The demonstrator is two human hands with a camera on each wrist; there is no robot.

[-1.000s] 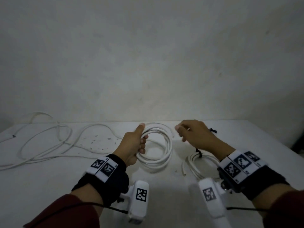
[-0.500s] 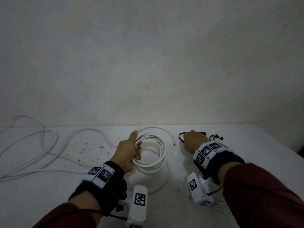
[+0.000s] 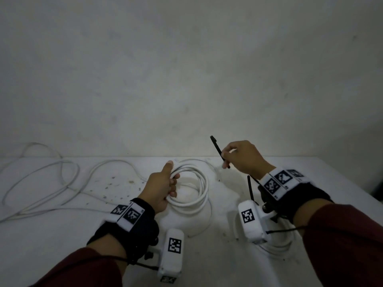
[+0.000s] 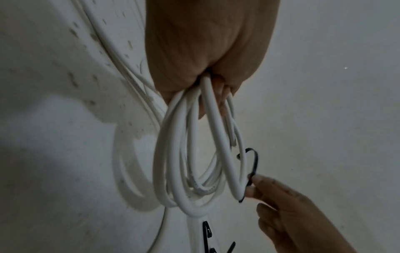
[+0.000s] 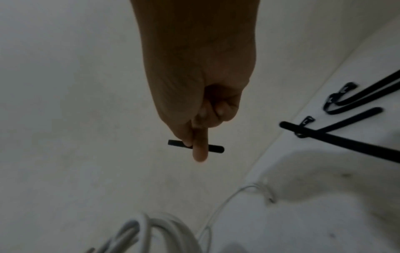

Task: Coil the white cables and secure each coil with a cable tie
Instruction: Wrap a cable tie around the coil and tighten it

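The coiled white cable (image 3: 191,191), several smooth round loops of glossy plastic cord, stands partly lifted off the desk (image 3: 62,235) just left of its middle, its near side gathered in the left hand (image 3: 162,188), whose fingers (image 3: 173,183) curl through the loops with the thumb laid along the top. In the left wrist view the loops hang from the fist as long narrow ovals. The right hand (image 3: 245,157) pinches a thin, flat black cable tie (image 3: 219,152) between thumb and forefinger, held in the air just right of the coil, its square head tilted up and left. Half a second ago that hand lay low on the desk at the far edge among the ties; now it is raised with one tie, while the left hand's grip on the coil is unchanged. More black cable ties (image 5: 355,102) lie near the far edge. A second white coil (image 3: 277,243) lies near the front right, partly hidden under the right wrist. Loose white cable (image 3: 62,179) sprawls in wide bends over the speckled, matte left half of the desk. A plain grey wall (image 3: 186,69) rises straight behind the desk.
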